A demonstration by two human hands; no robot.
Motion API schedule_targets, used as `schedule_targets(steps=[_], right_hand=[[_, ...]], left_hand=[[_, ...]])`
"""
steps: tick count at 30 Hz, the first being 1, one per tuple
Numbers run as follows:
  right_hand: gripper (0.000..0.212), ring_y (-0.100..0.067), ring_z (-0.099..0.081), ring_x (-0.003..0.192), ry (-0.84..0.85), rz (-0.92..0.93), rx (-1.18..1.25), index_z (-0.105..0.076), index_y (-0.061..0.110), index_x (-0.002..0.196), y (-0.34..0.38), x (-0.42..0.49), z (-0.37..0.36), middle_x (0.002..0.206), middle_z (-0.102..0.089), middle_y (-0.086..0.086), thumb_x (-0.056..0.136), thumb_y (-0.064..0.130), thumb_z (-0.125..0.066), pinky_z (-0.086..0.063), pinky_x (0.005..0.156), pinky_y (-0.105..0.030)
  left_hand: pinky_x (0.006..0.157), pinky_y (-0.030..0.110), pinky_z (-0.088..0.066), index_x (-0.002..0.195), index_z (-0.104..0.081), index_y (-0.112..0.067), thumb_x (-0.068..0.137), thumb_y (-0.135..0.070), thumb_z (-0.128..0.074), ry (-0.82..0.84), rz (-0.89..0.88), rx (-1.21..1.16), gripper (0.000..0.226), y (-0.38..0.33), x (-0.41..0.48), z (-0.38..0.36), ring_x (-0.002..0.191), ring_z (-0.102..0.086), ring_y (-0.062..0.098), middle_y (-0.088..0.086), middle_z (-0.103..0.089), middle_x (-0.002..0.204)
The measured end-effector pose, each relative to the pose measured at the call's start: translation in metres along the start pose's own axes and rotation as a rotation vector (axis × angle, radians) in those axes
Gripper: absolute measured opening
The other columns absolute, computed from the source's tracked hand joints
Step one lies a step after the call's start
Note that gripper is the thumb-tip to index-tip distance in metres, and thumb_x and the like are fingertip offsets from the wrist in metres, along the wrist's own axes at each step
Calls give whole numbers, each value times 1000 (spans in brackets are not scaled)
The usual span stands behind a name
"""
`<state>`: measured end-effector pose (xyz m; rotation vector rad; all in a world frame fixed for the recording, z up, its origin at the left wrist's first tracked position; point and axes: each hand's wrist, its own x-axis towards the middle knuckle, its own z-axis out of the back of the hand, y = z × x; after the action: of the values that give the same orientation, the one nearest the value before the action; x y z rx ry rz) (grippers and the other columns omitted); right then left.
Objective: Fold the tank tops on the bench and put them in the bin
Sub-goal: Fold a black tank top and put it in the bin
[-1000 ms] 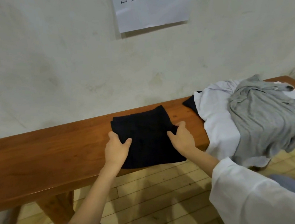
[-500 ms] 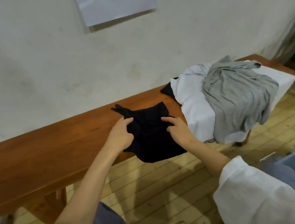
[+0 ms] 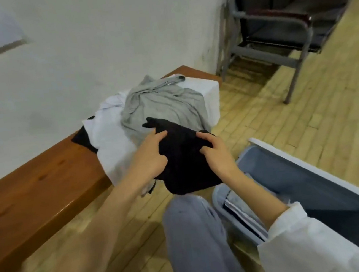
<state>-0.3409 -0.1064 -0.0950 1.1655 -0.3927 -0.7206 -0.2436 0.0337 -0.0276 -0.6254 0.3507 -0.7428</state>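
A folded black tank top [image 3: 183,158] hangs in the air off the bench's front edge, in front of the clothes pile. My left hand [image 3: 150,155] grips its left side and my right hand [image 3: 215,154] grips its right side. On the wooden bench [image 3: 44,186] lies a pile: a grey tank top [image 3: 161,106] on top, a white one [image 3: 111,142] under it, and a black one [image 3: 82,138] peeking out at the left. The blue bin [image 3: 303,172] with a white rim stands on the floor at my right, with folded clothes [image 3: 239,205] inside it.
A grey metal chair [image 3: 273,22] stands by the wall beyond the bench's right end. My knee in grey trousers [image 3: 193,236] is between the bench and the bin. The floor is pale wood planks. A white wall runs behind the bench.
Both hands lifted the folded black tank top off the bench and carried it to the right, toward the bin. My view swung right, bringing the bin and the chair into sight.
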Motion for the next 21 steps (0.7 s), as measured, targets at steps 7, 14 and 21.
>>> schedule_targets(steps=[7, 14, 21], right_hand=[[50, -12, -51, 93, -220, -216, 22, -50, 21, 135, -99, -30, 102, 127, -41, 0, 90, 2, -45, -42, 75, -16], [50, -21, -55, 104, -326, -431, -38, -47, 22, 137, -194, -54, 144, 139, -36, -8, 92, 3, -46, -51, 88, -35], [50, -16, -55, 65, -341, -626, -5, -45, 19, 140, -281, -62, 134, 140, -34, -11, 93, 3, -45, -43, 56, -23]], left_hand=[[102, 20, -33, 143, -35, -4, 85, 13, -42, 335, -137, 57, 61, -75, 32, -127, 139, -27, 18, -5, -8, 158], [92, 25, -45, 150, -21, -12, 88, 8, -43, 645, -174, 152, 69, -86, 49, -250, 141, -25, 21, -4, 6, 160], [93, 36, -51, 151, -21, -13, 86, 1, -47, 819, -144, 235, 71, -36, 87, -326, 133, -38, 21, -8, 4, 159]])
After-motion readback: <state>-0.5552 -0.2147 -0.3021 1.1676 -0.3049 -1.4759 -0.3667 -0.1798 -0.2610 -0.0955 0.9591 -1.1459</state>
